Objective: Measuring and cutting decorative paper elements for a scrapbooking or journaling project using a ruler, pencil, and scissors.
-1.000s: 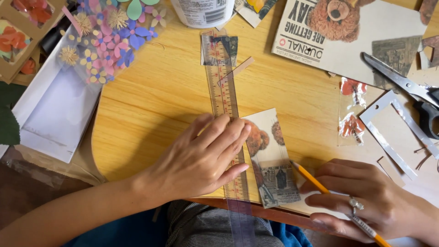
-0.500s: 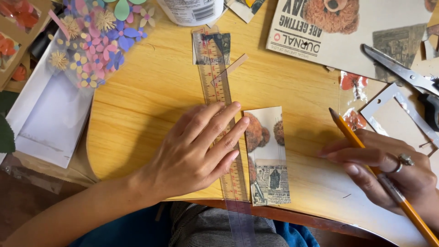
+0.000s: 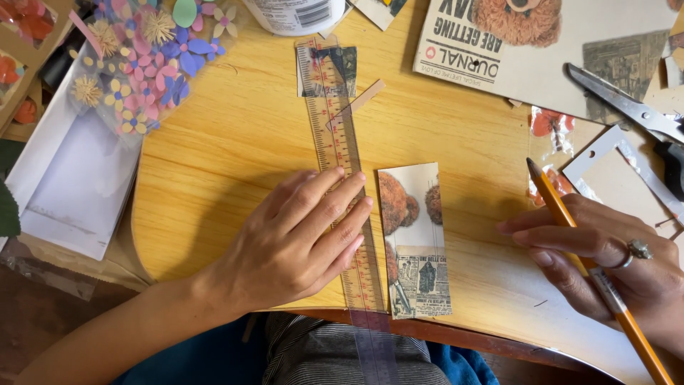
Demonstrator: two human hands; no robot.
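Clear plastic ruler (image 3: 340,178) runs lengthwise away from the body on the wooden counter (image 3: 235,157), pinned flat under the left hand (image 3: 299,242). Just right lies the paper strip (image 3: 415,242), parallel. The right hand (image 3: 605,257), closed around a pencil (image 3: 591,264), hovers further right.

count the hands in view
2. The left hand lies flat on the ruler at the desk's middle. The right hand holds a pencil at the right edge, apart from the paper strip. None seem hidden.
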